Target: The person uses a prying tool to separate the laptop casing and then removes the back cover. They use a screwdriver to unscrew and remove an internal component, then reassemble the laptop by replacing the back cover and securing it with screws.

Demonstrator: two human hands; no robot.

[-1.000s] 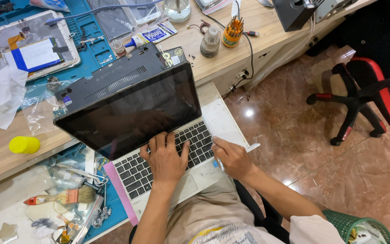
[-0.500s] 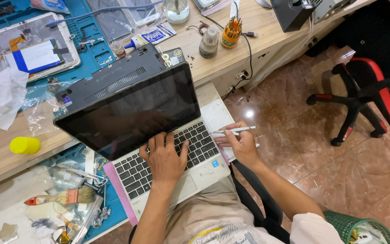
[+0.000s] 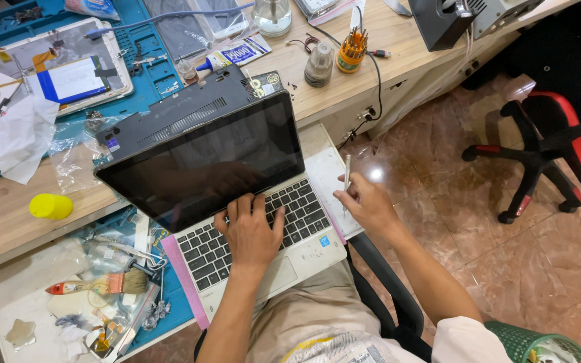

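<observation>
An open silver laptop (image 3: pixel 307 252) with a dark screen (image 3: pixel 203 165) rests partly on my lap and partly on a pulled-out drawer. My left hand (image 3: pixel 250 228) lies flat on its black keyboard (image 3: pixel 304 212), fingers spread. My right hand (image 3: pixel 368 205) hovers at the laptop's right edge and grips a thin silver tool (image 3: pixel 346 176), which points up and away from me. A second dark laptop base (image 3: pixel 176 117) lies behind the screen on the wooden desk (image 3: pixel 8 222).
A blue work mat (image 3: pixel 146 40) holds an opened tablet and small parts. On the desk are a yellow cap (image 3: pixel 50 206), a screwdriver holder (image 3: pixel 352 50) and cables. The drawer (image 3: pixel 8 302) at left holds a brush and bags. A red-and-black chair (image 3: pixel 553 144) stands right; a green bin (image 3: pixel 536 343) below.
My right hand picked the thin silver tool up from beside the laptop and turned it from lying sideways to pointing up. The left hand stayed on the keyboard.
</observation>
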